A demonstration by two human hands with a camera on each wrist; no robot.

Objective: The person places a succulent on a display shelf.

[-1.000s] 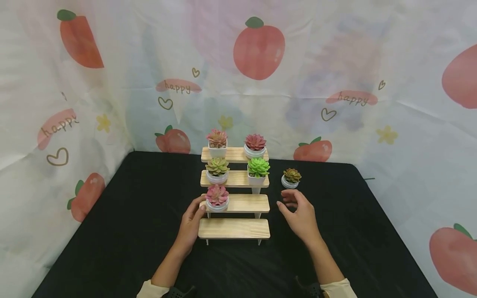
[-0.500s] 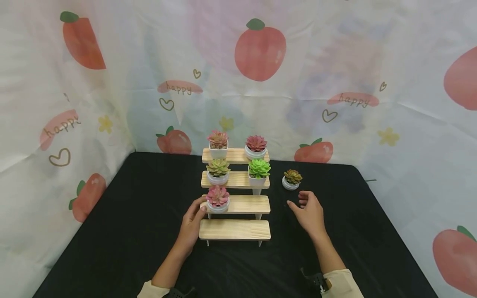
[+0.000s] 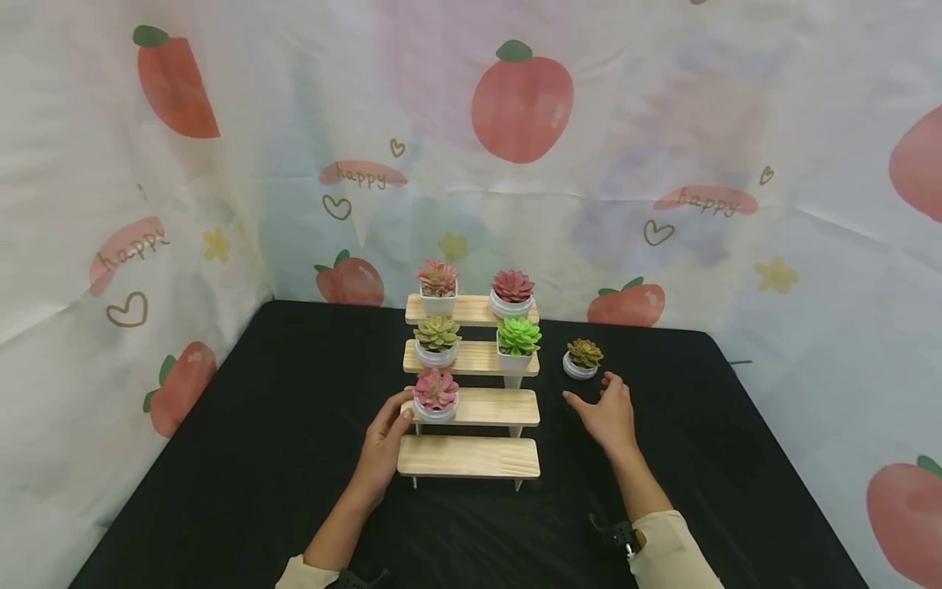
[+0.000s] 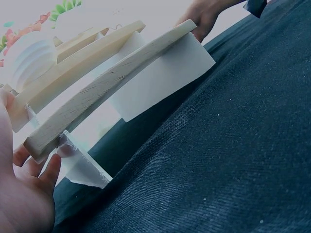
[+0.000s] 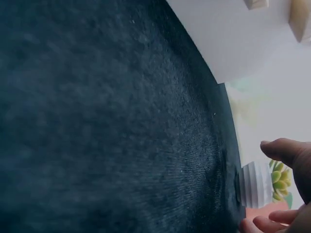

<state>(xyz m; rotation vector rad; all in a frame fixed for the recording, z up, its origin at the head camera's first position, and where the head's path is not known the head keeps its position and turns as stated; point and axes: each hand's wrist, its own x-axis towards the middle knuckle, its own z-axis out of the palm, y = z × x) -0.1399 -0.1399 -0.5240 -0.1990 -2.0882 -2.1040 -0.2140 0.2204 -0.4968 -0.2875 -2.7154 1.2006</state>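
A stepped wooden display stand (image 3: 468, 456) with white supports stands mid-table. My left hand (image 3: 383, 446) holds the left end of its third step from the top, thumb in front; in the left wrist view, the hand's lower fingers (image 4: 50, 170) lie by the lowest step. Beside that hand, a pink potted succulent (image 3: 436, 389) sits on the third step. Right of the stand, a brownish-green potted succulent (image 3: 583, 358) stands on the cloth. My right hand (image 3: 612, 419) is just in front of it, thumb and fingers spread apart, holding nothing. The right wrist view shows its white ribbed pot (image 5: 256, 185).
On the top step are a pink-orange succulent (image 3: 438, 286) and a dark pink succulent (image 3: 513, 294). The second step bears a pale green succulent (image 3: 437, 340) and a bright green succulent (image 3: 518, 342). A black cloth (image 3: 243, 458) covers the table; a printed curtain (image 3: 589, 106) surrounds it.
My right hand first moved right and back from the brownish-green succulent, then came forward to it with thumb and fingers spreading. The left hand stays at the stand. The head view has shifted slightly.
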